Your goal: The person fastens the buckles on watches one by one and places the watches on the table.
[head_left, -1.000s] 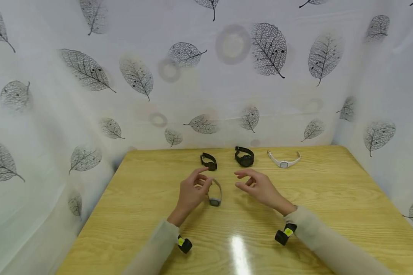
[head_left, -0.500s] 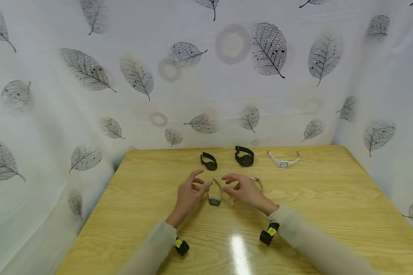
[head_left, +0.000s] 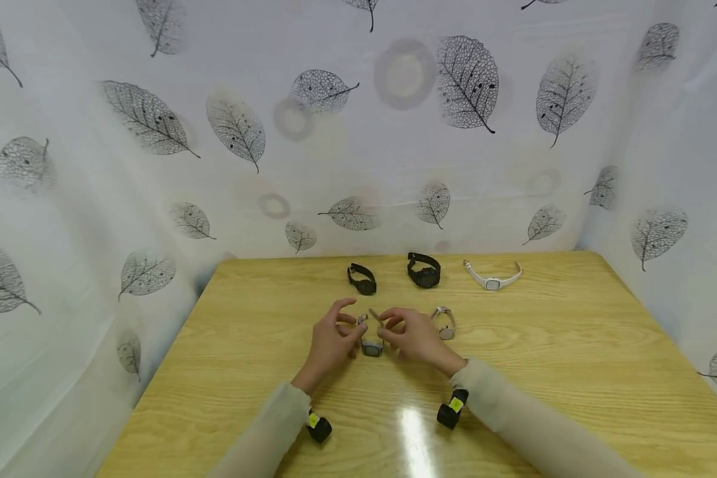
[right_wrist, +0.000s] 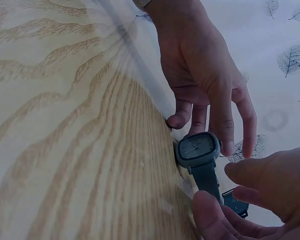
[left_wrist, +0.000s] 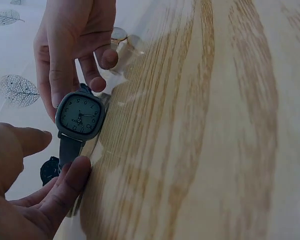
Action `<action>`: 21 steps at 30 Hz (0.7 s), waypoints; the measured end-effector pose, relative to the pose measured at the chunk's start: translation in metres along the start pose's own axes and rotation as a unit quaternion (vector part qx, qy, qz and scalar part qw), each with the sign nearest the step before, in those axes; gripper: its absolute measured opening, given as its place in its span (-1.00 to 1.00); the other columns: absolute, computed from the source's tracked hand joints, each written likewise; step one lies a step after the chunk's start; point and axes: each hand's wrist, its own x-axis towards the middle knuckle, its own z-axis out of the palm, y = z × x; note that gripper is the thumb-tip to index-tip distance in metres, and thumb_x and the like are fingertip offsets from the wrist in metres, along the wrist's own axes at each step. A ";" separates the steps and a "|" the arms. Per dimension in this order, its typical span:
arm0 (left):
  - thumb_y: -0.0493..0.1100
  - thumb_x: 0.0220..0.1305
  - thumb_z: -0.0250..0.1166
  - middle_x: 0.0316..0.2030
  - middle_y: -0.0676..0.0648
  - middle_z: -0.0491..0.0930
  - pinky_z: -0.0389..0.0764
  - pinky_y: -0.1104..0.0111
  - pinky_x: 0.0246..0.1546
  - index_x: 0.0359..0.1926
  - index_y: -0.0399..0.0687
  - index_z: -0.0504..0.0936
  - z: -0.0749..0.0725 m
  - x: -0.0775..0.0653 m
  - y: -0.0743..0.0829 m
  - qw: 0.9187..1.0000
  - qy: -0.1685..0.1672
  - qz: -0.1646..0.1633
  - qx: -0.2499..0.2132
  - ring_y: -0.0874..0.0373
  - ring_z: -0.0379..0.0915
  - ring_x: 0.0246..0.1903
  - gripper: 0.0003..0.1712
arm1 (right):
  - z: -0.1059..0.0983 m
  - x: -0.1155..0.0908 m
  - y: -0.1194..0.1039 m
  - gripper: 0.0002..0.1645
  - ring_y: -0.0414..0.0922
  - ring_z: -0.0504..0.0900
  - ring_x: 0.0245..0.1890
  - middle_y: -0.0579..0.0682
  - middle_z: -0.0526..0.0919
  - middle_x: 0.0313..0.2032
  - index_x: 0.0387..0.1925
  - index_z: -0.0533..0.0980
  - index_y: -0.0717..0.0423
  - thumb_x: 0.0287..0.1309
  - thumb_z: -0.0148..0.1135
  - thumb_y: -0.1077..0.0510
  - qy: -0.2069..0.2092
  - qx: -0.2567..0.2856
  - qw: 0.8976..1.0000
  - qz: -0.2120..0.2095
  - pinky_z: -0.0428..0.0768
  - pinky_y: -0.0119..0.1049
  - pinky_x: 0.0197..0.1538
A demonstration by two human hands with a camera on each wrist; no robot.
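In the head view a grey wristwatch (head_left: 372, 349) stands on the table with its strap ends raised and apart, its squarish dial facing me. My left hand (head_left: 331, 338) pinches the left side of the strap between thumb and fingers, index finger held off it. On the other side, my right hand (head_left: 415, 335) holds the right strap piece at thumb and fingertips. The left wrist view shows the dial (left_wrist: 80, 115) close up, with the left thumb (left_wrist: 76, 172) lying against the strap. How firmly the fingertips behind the strap grip is partly hidden.
Two black watches (head_left: 363, 282) (head_left: 425, 275) and a white watch (head_left: 492, 283) line the back of the wooden table (head_left: 263, 312). A slim light-coloured watch (head_left: 446, 325) stands just right of my right hand. A leaf-patterned cloth (head_left: 358, 166) hangs behind.
My right hand has moved left, away from the slim watch, and reached the grey wristwatch's strap. The left hand stays at the strap's left side, shifting only slightly.
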 end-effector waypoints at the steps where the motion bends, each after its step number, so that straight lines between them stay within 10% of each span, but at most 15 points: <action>1: -0.23 0.37 0.41 -0.04 -0.30 0.61 0.70 0.26 -0.64 0.43 -0.05 0.40 0.000 0.000 0.000 1.000 -0.002 -0.003 -0.002 0.02 0.67 -0.59 -0.34 | 0.001 0.000 0.000 -0.61 -0.13 0.71 -0.57 0.11 0.73 -0.10 0.16 0.61 0.11 0.37 0.36 0.09 0.002 0.000 1.000 0.002 0.66 -0.25 -0.61; 21: -0.34 0.35 0.36 -0.25 -0.13 0.75 0.66 0.35 -0.67 -0.01 -0.30 0.73 0.007 0.003 0.000 0.999 0.001 -0.052 0.015 0.15 0.61 -0.69 -0.77 | 0.009 0.006 0.004 -0.67 -0.13 0.64 -0.62 -0.01 0.73 -0.16 0.10 0.65 0.20 0.36 0.36 0.18 0.007 0.020 0.999 0.029 0.67 -0.24 -0.61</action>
